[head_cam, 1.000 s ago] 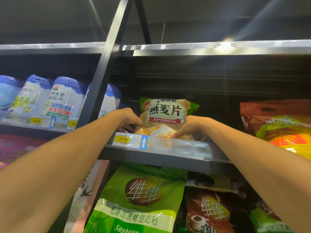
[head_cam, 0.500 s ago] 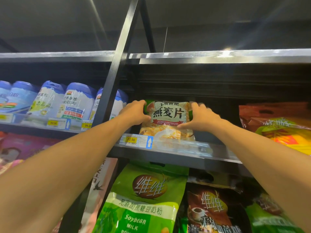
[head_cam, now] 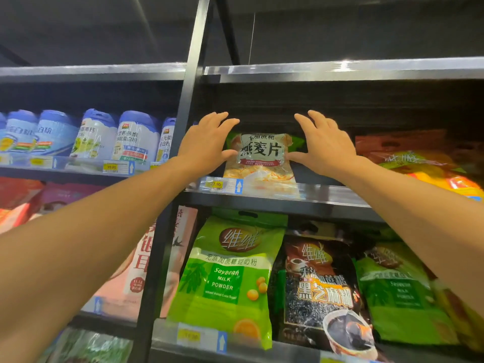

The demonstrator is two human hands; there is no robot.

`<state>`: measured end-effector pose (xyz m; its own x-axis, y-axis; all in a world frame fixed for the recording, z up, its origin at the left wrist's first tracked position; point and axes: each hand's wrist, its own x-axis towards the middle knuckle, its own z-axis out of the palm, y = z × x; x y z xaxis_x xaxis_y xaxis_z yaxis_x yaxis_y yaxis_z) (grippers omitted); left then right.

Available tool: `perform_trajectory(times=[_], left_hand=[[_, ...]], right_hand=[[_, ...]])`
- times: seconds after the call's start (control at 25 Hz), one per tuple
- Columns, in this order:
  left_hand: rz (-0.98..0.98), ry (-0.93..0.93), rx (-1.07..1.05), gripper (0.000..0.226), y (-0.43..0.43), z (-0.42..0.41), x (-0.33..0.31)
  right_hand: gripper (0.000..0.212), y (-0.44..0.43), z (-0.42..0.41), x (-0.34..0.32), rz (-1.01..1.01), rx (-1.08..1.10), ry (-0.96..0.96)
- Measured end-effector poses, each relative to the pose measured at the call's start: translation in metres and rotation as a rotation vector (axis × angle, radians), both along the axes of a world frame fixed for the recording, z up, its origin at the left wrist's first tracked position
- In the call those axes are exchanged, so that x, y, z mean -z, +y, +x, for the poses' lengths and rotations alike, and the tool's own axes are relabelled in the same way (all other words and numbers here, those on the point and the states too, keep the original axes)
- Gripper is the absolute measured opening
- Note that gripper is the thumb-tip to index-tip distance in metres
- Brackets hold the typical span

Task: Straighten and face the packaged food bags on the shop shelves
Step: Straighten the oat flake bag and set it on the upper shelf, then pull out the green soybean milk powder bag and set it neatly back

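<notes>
Two hands up at the middle shelf [head_cam: 327,199], one either side of a single oat bag [head_cam: 262,158]. Left hand [head_cam: 207,142]: open, fingers straight and spread, thumb at the bag's left edge. Right hand [head_cam: 324,145]: likewise open and spread, thumb against the right edge. No grasp on either side; contact by thumb tips only, if any. Oat bag upright at the shelf front, label forward, just behind the price tag [head_cam: 216,184], with a green pack [head_cam: 298,142] half hidden behind. Left of the post [head_cam: 188,113]: row of blue-lidded tins [head_cam: 136,137]. Right, apart from the oat bag: red and yellow bags [head_cam: 408,158]. Shelf below: soy bag [head_cam: 230,279] touching sesame bag [head_cam: 322,289].
</notes>
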<state>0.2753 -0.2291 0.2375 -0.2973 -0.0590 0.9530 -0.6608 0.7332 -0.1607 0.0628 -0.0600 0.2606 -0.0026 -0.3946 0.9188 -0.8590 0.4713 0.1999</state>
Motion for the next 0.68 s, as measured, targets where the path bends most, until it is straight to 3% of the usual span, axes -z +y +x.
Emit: perform_trajectory(times=[0.2,0.4,0.68], left_hand=[[0.048,-0.029,0.065,0.079,0.029,0.037,0.046],[0.153,-0.072,0.138,0.073,0.053,0.071,0.112],[0.386,-0.1,0.245,0.076,0.059,0.093,0.188]], right_hand=[[0.09,0.04,0.037,0.048,-0.018,-0.05,-0.027],[0.083,0.059,0.07,0.135,-0.012,-0.122,-0.064],[0.084,0.063,0.085,0.219,0.081,-0.218,-0.341]])
